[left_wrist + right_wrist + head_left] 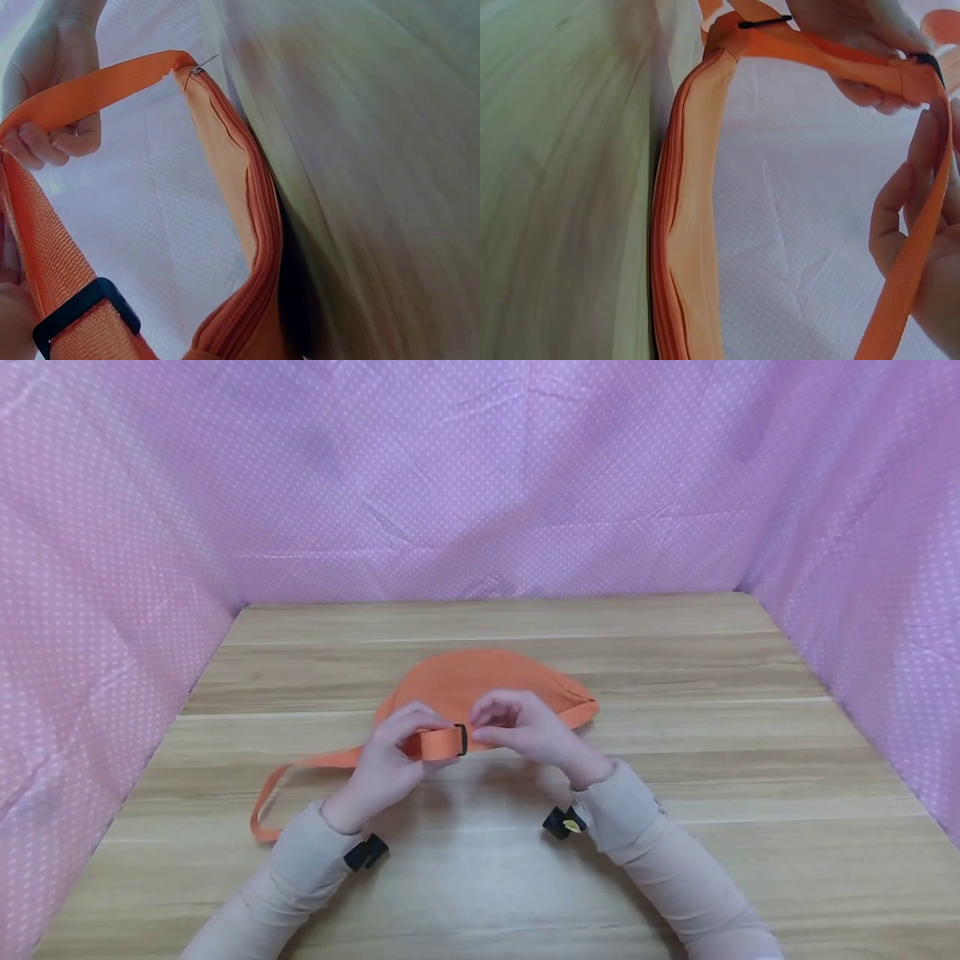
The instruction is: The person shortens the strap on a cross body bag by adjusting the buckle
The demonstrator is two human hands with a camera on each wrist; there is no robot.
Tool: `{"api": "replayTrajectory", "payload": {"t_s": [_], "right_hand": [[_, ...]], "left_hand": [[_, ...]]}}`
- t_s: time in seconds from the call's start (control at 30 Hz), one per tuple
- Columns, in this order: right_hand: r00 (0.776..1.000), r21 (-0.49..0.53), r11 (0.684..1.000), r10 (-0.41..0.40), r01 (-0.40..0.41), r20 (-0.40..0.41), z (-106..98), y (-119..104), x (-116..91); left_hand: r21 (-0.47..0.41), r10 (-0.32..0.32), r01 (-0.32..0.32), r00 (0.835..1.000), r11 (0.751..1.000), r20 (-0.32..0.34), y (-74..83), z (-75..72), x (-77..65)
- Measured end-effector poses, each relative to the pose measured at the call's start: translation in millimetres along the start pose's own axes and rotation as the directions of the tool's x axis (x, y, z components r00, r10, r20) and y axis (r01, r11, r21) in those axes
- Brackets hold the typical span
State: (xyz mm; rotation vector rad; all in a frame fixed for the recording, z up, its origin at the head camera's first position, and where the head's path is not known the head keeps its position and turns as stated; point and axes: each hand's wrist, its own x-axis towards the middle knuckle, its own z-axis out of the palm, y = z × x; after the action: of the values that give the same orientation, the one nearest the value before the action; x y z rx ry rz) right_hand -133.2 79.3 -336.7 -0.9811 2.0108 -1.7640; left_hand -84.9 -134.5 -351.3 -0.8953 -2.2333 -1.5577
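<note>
Looks like the left hand (pixel 386 756) grips the orange strap (pixel 439 746) while the right hand (pixel 528 727) pinches it by the black slider (pixel 462 740), probably steadying that bit, bag (pixel 480 677) on the desk (pixel 712 660).

Both hands (pixel 934 277) at an orange strap (pixel 901 300) with a black buckle (pixel 931 64), the zippered bag (pixel 695 172) against the wooden table (pixel 570 187).
</note>
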Motion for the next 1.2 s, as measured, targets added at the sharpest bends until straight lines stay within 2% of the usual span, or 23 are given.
{"api": "replayTrajectory", "payload": {"t_s": [0.2,0.37,0.5,0.6,0.73,0.97,1.1,1.2], "right_hand": [[1.000,0.010,1.000,0.001,-0.001,-0.014,6,-3,0],[1.000,0.021,1.000,0.005,-0.004,-0.019,10,-5,-2],[0.999,0.009,1.000,0.026,-0.025,-0.031,12,-4,-2],[0.998,-0.002,0.999,0.036,-0.036,-0.050,12,-2,-2],[0.996,0.013,0.998,0.058,-0.058,-0.072,11,-2,-3],[0.990,0.067,0.992,0.114,-0.109,-0.086,9,-3,-5],[0.989,0.075,0.991,0.119,-0.112,-0.084,8,-2,-5],[0.991,0.082,0.991,0.111,-0.105,-0.077,8,-2,-5]], "left_hand": [[-0.022,0.008,-0.008,1.000,1.000,-0.015,1.2,1.6,0.0],[0.034,-0.011,0.011,1.000,0.999,-0.013,3.5,1.4,-0.3],[0.103,-0.077,0.076,0.997,0.992,0.013,5.1,-0.3,-1.3],[0.133,-0.155,0.148,0.987,0.980,0.045,6.2,-4.5,-2.0],[0.181,-0.222,0.207,0.973,0.961,0.067,8.2,-13.5,-3.3],[0.269,-0.298,0.270,0.952,0.925,0.069,5.5,-26.6,-8.2],[0.309,-0.325,0.289,0.943,0.906,0.071,3.9,-31.2,-11.6],[0.325,-0.323,0.286,0.944,0.901,0.065,1.5,-33.5,-14.8]]}}
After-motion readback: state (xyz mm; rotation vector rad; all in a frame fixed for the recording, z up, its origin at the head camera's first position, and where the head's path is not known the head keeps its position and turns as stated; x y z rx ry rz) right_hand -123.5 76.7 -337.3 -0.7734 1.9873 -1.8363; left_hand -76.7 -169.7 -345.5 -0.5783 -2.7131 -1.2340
